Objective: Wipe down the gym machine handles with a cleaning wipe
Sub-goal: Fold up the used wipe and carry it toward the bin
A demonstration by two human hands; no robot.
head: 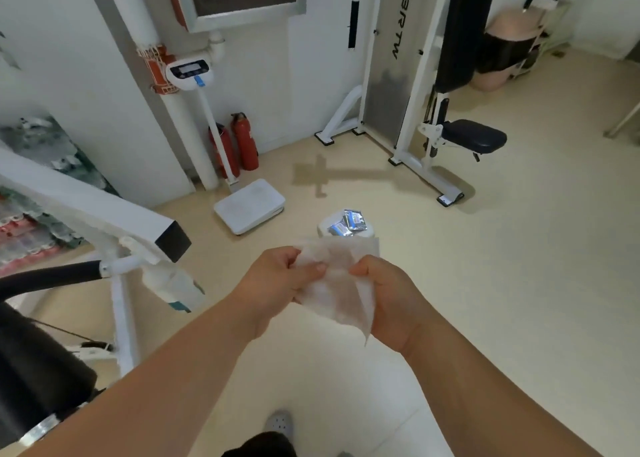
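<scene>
room: floor [519,266] open right of the wipe [341,283]; black handle [52,276] left of it | wipe: white, crinkled | grip: my left hand [277,278] and right hand [389,301] pinch it

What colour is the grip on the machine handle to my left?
The handle grip is black, clearest in the head view at the left edge.

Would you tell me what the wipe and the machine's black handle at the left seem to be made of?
The wipe looks like thin nonwoven fabric, matte and faintly see-through, drooping in soft folds. The black handle seems a dull foam or rubber sleeve over a white-painted metal tube; blur leaves the sleeve's material open.
</scene>
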